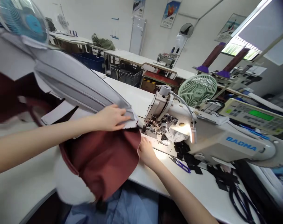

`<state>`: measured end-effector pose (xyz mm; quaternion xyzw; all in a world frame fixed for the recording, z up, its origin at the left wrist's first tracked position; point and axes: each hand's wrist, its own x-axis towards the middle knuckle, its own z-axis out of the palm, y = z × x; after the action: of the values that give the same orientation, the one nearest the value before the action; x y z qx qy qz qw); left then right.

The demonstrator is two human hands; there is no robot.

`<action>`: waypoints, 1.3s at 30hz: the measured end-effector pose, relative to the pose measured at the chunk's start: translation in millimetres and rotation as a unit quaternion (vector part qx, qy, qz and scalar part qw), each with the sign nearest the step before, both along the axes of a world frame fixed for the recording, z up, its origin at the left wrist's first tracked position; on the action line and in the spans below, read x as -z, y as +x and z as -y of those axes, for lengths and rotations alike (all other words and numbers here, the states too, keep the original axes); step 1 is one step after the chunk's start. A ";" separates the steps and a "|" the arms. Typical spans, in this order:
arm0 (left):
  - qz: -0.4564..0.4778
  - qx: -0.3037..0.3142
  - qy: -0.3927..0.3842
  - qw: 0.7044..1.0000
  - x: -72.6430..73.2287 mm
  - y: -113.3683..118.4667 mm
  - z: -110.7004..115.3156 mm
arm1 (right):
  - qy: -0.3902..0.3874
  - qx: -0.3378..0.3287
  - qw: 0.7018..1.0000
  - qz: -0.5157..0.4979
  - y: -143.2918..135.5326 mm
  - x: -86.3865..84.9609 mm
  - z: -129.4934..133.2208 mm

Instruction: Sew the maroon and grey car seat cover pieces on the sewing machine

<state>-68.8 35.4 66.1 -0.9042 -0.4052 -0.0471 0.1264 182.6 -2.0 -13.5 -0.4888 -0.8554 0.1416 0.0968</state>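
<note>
A garment with a grey-white inner side (pixel 83 82) and a dark red fabric panel (pixel 106 158) spreads over the left of the table and hangs past its front edge. My left hand (pixel 113 117) grips the grey-white layer along the seam, its thumb hidden from view. At the red panel's right edge, my right hand (pixel 146 151) is closed on the cloth, with the fingertips partly covered. Just beyond both hands is the sewing machine's needle area (pixel 158 127), lit by a small lamp (pixel 193 135). The garment's end reaches up to it.
Purple-handled scissors (pixel 182 165) lie right of my right hand, near black fabric scraps (pixel 192 160). A green fan (pixel 198 90) and a control panel (pixel 255 115) stand behind the machine. Another fan (pixel 31 23) is at upper left. Grey crate (pixel 127 74) sits beyond the table.
</note>
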 end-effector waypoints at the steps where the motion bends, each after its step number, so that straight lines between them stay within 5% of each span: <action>1: 0.001 0.029 -0.029 0.999 19.8 3.7 -3.4 | -0.014 0.028 0.999 -0.028 15.0 -0.7 5.3; 3: 0.017 0.056 -0.070 0.996 53.7 9.6 -3.2 | -0.036 0.078 0.990 -0.113 30.5 -6.2 16.0; 6: 0.062 0.031 -0.072 0.995 85.0 11.7 9.8 | -0.015 0.075 0.981 -0.176 14.7 -21.2 21.6; 10: 0.119 0.010 -0.036 0.992 100.5 -4.4 31.6 | 0.005 0.033 0.995 -0.093 -34.8 -32.5 2.9; 14: 0.117 -0.073 0.063 0.988 100.9 -34.5 29.8 | -0.044 0.034 0.998 -0.035 -45.1 -18.6 -8.6; 17: 0.099 -0.108 0.076 0.986 83.2 -51.2 12.7 | -0.068 0.064 0.994 -0.059 -30.1 -4.1 -2.4; 20: 0.085 -0.071 0.050 0.993 42.6 -51.4 -7.0 | -0.125 0.086 0.980 -0.130 -24.1 3.8 2.3; 24: 0.083 -0.057 0.062 0.993 -22.2 -20.1 -33.9 | -0.083 0.035 0.975 -0.205 -50.5 2.5 -3.3; 27: 0.038 -0.044 0.061 0.996 -37.2 19.9 -55.5 | -0.042 -0.045 0.979 -0.192 -77.7 0.2 -9.8; 29: -0.004 -0.009 0.024 1.000 -21.1 45.2 -66.8 | -0.117 -0.077 0.960 -0.242 -85.1 2.6 -10.8; 33: -0.026 0.002 -0.021 0.999 42.8 74.6 -72.5 | -0.374 -0.075 0.819 -0.429 -60.9 11.6 -3.3; 34: -0.020 -0.004 -0.019 1.000 57.2 77.7 -70.7 | -0.402 -0.064 0.804 -0.432 -49.4 12.1 0.1; 36: -0.005 -0.014 -0.013 1.000 78.0 81.6 -65.4 | -0.377 -0.034 0.850 -0.366 -26.1 9.0 8.4; 39: -0.002 -0.026 -0.021 0.999 91.0 87.3 -60.4 | -0.127 -0.001 0.978 -0.166 -4.5 -1.8 24.6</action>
<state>18.5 95.9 -24.9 -0.8961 -0.4289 -0.0335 0.1094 178.1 -26.6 -11.7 -0.4662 -0.8028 0.3282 0.1747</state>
